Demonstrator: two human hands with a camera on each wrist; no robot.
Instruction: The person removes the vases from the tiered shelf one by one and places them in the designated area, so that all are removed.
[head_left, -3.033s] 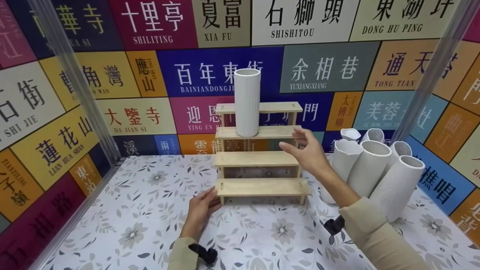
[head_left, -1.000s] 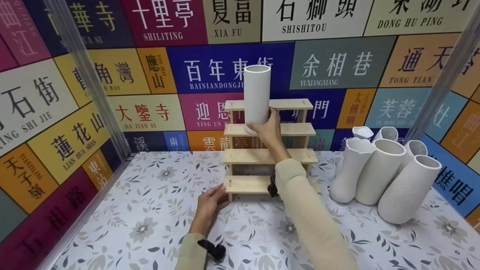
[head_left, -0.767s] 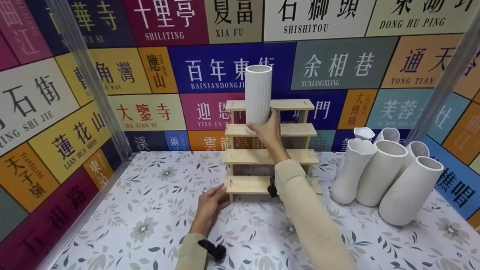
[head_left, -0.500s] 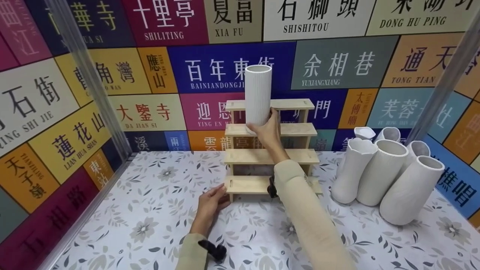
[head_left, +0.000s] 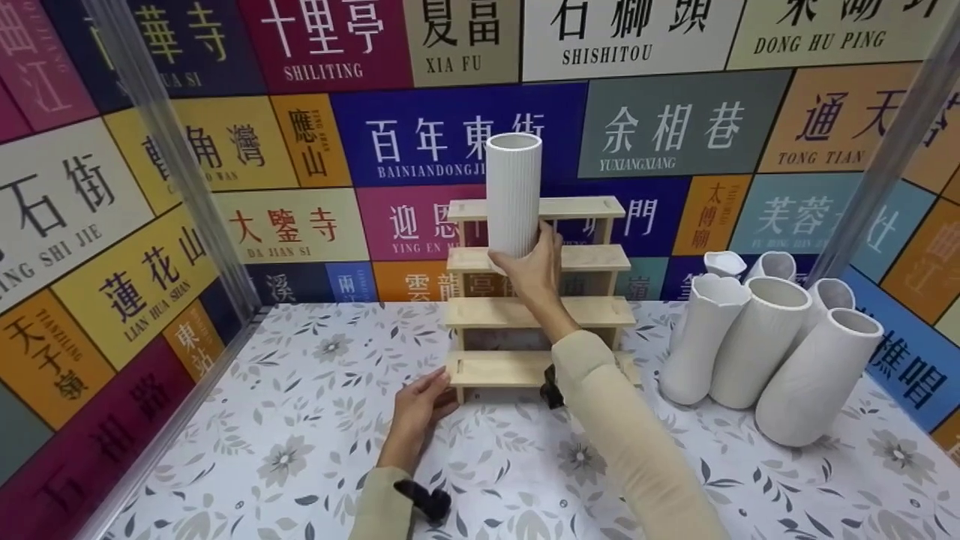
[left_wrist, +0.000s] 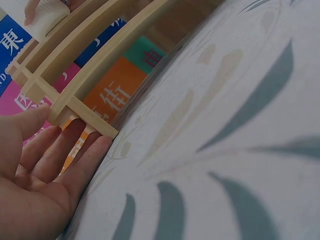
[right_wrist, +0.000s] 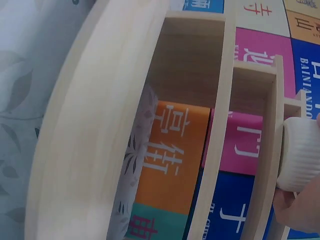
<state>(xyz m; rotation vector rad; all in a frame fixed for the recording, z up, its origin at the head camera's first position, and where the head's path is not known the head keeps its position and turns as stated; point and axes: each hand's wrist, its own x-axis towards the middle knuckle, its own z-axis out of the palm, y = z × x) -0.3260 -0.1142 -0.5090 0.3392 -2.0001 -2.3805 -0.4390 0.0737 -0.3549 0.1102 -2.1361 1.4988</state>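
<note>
A tall white ribbed vase [head_left: 514,187] stands upright over the second shelf from the top of the wooden tiered stand [head_left: 536,311]. My right hand [head_left: 529,270] grips it low down, thumb at the front and fingers round its right side. In the right wrist view, the base of the ribbed vase [right_wrist: 300,155] is right at the shelf's edge. My left hand [head_left: 420,409] holds the stand's bottom left corner. The left wrist view has that hand [left_wrist: 45,165] with its thumb at the shelf end and its fingers against the leg of the stand [left_wrist: 92,117].
Several white vases, among them a wavy-rimmed one [head_left: 694,337] and a wide leaning one [head_left: 817,382], stand close together right of the stand. A floral cloth [head_left: 300,435] covers the table. Behind rises a wall of coloured name signs [head_left: 457,139], with clear posts at both sides.
My right hand has come left from beside the stand and taken hold of the ribbed vase. In the last half second the vase's rim has dropped slightly. My left hand stays at the corner.
</note>
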